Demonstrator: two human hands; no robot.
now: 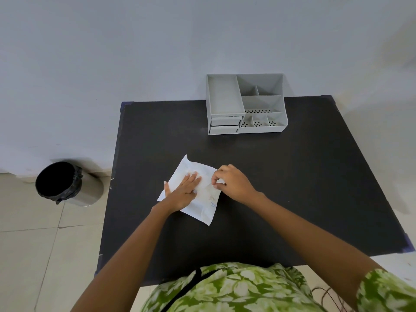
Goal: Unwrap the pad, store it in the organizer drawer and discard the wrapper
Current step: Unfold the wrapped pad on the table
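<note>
A white wrapped pad (203,209) lies flat in the middle of the black table (292,188). My left hand (183,191) presses flat on its left half, fingers spread. My right hand (233,182) pinches the wrapper's right edge between thumb and fingertips. The grey organizer (245,104) stands at the table's far edge, with two small drawers (225,126) at its front left, both pushed in.
A round bin (67,182) with a black liner stands on the tiled floor left of the table, against the white wall. The organizer has several open compartments on top. Bare table surface lies to the right and front of the pad.
</note>
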